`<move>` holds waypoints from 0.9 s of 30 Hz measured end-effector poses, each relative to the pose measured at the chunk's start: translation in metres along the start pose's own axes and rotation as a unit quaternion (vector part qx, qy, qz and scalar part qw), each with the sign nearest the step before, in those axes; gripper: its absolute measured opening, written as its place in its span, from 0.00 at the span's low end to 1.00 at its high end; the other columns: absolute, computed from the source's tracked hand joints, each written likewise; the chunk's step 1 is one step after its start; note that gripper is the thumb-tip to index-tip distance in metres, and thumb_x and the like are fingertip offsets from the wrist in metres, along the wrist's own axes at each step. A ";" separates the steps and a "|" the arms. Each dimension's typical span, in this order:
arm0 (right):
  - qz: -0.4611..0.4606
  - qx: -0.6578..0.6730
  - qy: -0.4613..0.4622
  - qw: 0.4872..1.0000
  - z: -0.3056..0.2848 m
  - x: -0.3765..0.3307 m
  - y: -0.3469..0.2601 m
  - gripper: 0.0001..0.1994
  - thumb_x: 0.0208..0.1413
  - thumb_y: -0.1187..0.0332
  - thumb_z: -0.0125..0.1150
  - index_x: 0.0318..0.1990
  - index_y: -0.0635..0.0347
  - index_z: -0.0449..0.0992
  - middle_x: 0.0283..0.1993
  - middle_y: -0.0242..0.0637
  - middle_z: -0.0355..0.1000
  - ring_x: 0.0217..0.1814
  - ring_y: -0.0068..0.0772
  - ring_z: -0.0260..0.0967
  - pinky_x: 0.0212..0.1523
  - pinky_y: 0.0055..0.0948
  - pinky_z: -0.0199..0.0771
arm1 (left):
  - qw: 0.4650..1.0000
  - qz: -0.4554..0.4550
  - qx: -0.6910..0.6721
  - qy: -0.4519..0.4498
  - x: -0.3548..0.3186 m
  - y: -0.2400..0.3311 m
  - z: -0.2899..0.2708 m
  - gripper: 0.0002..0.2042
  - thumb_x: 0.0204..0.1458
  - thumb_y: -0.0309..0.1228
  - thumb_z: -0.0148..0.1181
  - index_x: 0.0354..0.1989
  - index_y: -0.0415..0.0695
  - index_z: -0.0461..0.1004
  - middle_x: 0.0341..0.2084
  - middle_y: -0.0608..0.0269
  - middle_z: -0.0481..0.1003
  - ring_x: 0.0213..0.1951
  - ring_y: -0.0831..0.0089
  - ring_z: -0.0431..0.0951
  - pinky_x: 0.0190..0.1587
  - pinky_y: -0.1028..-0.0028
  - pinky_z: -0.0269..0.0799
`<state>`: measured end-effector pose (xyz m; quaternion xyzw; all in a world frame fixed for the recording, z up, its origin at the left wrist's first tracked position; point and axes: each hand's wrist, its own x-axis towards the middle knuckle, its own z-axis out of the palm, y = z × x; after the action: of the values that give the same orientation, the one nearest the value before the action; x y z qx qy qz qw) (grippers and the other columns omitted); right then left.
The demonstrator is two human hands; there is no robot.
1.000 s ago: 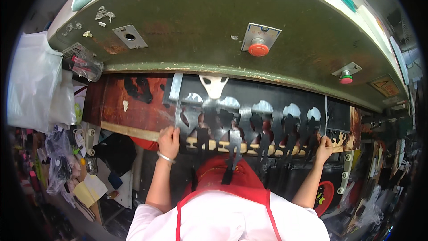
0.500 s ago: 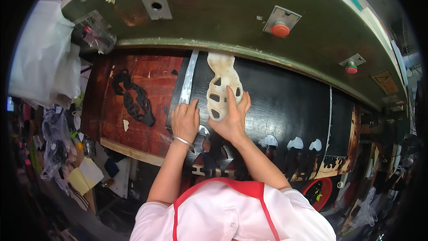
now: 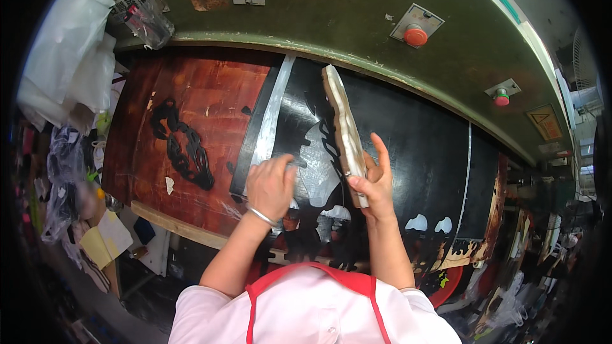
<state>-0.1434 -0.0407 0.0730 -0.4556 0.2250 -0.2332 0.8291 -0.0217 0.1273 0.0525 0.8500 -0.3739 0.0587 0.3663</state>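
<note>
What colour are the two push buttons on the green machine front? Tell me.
Both push buttons are red, on grey plates; the head view shows them.

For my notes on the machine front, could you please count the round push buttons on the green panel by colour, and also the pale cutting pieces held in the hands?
Red-orange push button: 1
Red button with green ring: 1
Pale cutting piece, held on edge in the right hand: 1
Total: 3

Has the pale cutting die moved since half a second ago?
Yes. The pale cutting die lay flat on the black sheet; now the right hand holds it tipped up on edge, below the red button.
</note>
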 end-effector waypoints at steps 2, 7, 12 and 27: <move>0.000 0.026 -0.003 1.000 -0.004 0.000 0.000 0.49 0.39 0.78 0.70 0.70 0.57 0.47 0.57 0.51 0.65 0.60 0.38 0.66 0.59 0.33 0.67 | 0.993 0.000 -0.104 -0.060 -0.003 0.022 0.000 0.11 0.52 0.40 0.61 0.32 0.45 0.75 0.19 0.62 0.72 0.26 0.60 0.74 0.34 0.64 0.65; 0.009 0.077 -0.018 0.997 -0.014 0.005 -0.002 0.46 0.42 0.78 0.66 0.70 0.58 0.48 0.57 0.54 0.66 0.56 0.38 0.68 0.58 0.31 0.68 | 0.976 0.019 -0.203 -0.083 0.001 0.048 0.029 0.09 0.52 0.34 0.60 0.26 0.42 0.72 0.20 0.59 0.70 0.27 0.56 0.72 0.33 0.61 0.65; -0.021 0.003 0.006 1.000 -0.022 -0.006 -0.017 0.45 0.37 0.75 0.71 0.66 0.60 0.53 0.56 0.51 0.67 0.57 0.38 0.67 0.59 0.32 0.65 | 0.993 0.024 -0.084 -0.084 -0.022 0.009 0.018 0.06 0.53 0.26 0.56 0.26 0.40 0.71 0.25 0.55 0.70 0.31 0.54 0.72 0.36 0.61 0.67; -0.238 -0.600 0.100 0.757 -0.038 0.022 0.016 0.51 0.27 0.70 0.76 0.65 0.59 0.54 0.64 0.63 0.49 0.67 0.67 0.47 0.66 0.54 0.51 | 0.996 0.002 -0.081 -0.024 -0.002 -0.024 -0.011 0.08 0.49 0.21 0.59 0.39 0.40 0.75 0.25 0.58 0.73 0.29 0.60 0.73 0.36 0.65 0.66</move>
<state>-0.1452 -0.0704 0.0373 -0.8728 0.2845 -0.2843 0.2764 -0.0052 0.1472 0.0458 0.8180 -0.3875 0.0086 0.4251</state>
